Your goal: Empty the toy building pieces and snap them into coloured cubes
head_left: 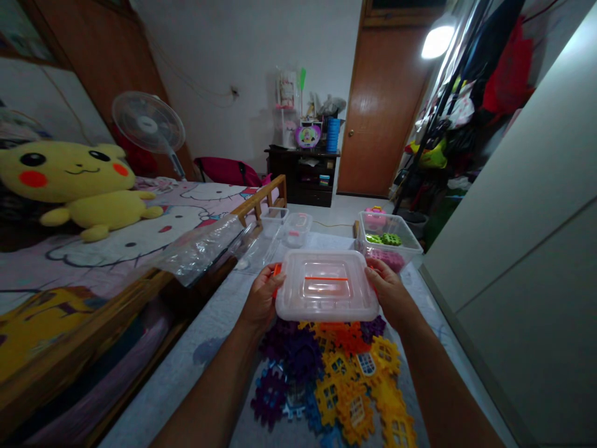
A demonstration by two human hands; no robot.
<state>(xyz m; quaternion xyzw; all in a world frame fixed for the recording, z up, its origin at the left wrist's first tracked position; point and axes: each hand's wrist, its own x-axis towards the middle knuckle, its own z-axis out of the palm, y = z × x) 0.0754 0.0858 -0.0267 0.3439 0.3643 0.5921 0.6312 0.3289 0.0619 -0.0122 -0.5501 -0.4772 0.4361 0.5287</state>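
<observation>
Left hand [262, 295] and right hand [390, 291], grip clamped on opposite ends, best hold the lidded plastic box [327, 295] level, just below frame centre.

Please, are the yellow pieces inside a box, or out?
Out: the yellow pieces lie spread on the grey surface, with no box walls around them.

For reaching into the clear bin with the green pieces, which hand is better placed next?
Probably the right hand: it holds the right end of the lidded box, nearer the clear bin. The left hand grips the opposite end, so the box lies between it and the bin.
</observation>
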